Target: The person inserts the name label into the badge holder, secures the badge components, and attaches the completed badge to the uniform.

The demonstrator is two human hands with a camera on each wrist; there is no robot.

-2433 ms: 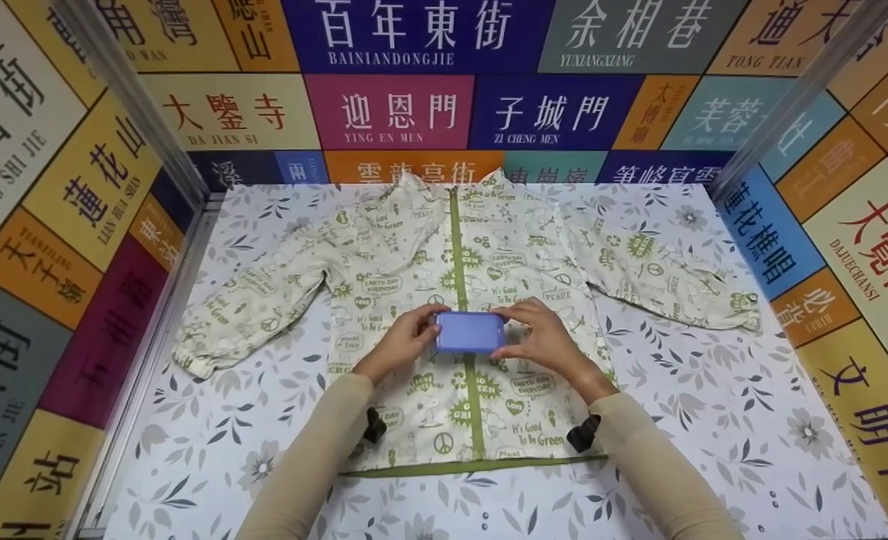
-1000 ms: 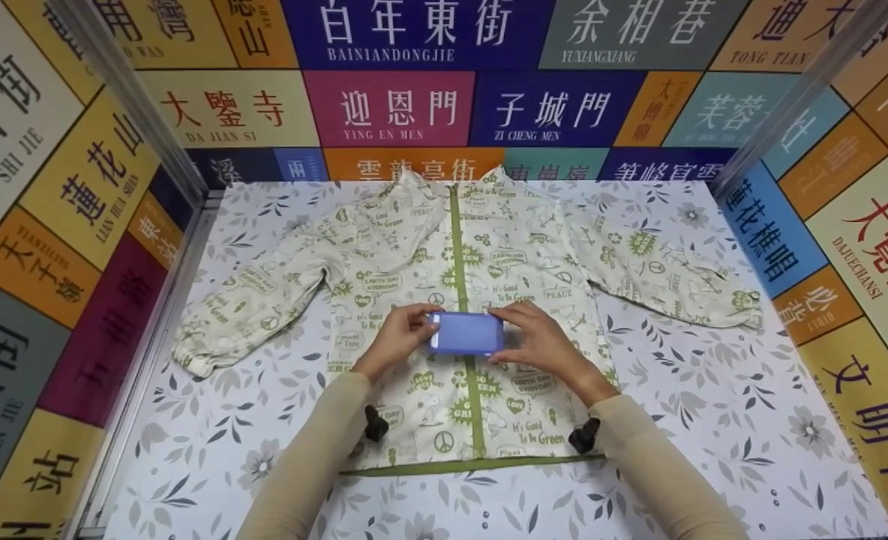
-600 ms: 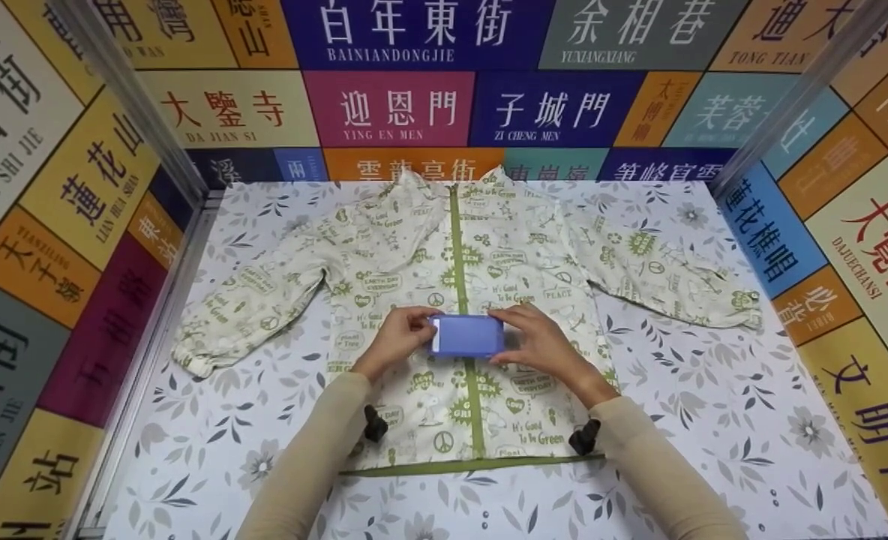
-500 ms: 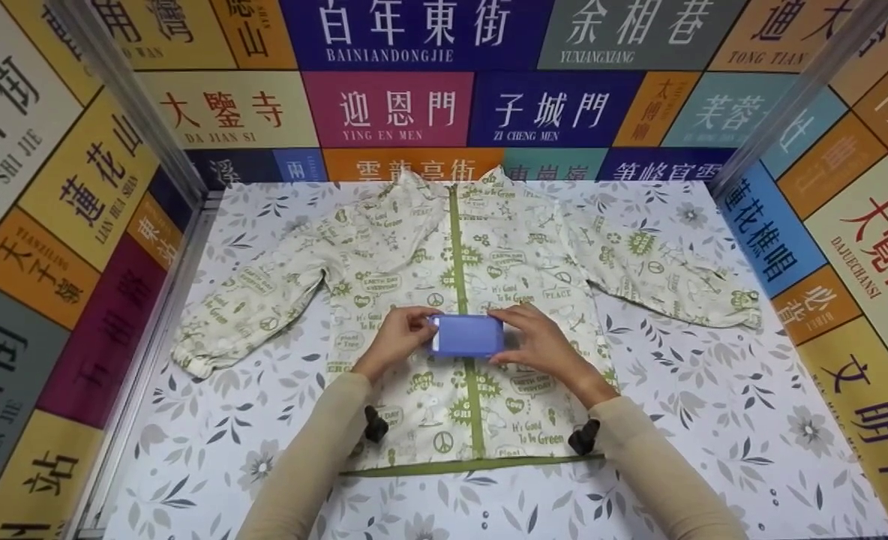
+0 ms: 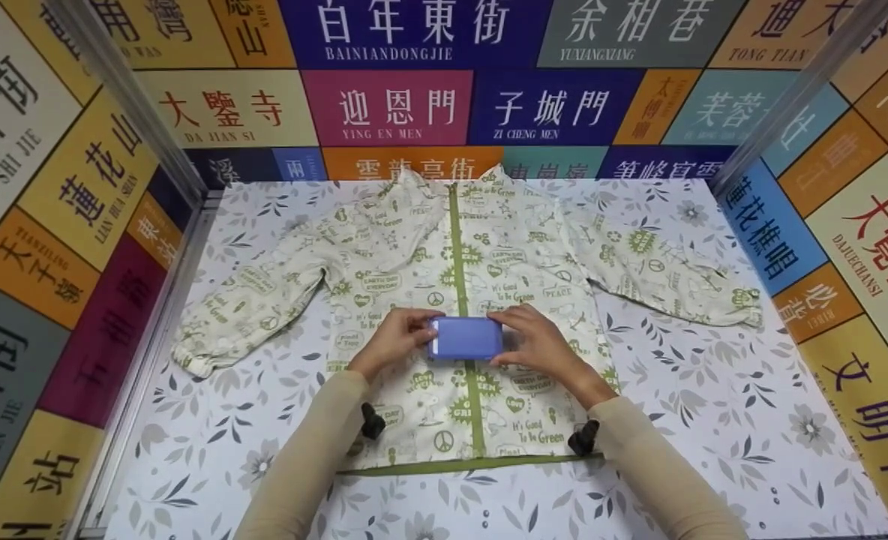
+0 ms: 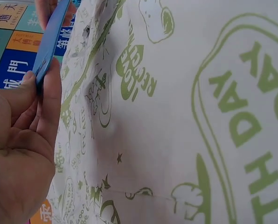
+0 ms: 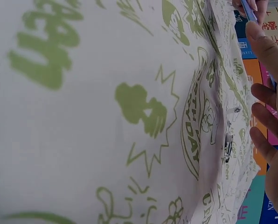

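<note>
Both hands hold a blue-purple smartphone (image 5: 466,337) sideways over the middle of a jacket. My left hand (image 5: 399,341) pinches its left end between thumb and fingers. At the other end my right hand (image 5: 540,343) grips the phone's corners, with the thumb on the near edge. The left wrist view shows the thin side of the phone (image 6: 48,44) above the cloth. The jacket (image 5: 391,405) is off-white with green print and a green front strip. It lies spread flat, collar at the far side and both sleeves out.
The jacket lies on a white tabletop (image 5: 714,420) with grey leaf and flower print. Panels with large characters (image 5: 395,109) stand behind and at both sides. Metal posts (image 5: 796,97) mark the corners. A small black device (image 5: 584,436) sits at each wrist.
The phone has moved very slightly towards the body and left, and a white strip now shows at the left end of its face. Both hands keep their hold. The jacket has not moved.
</note>
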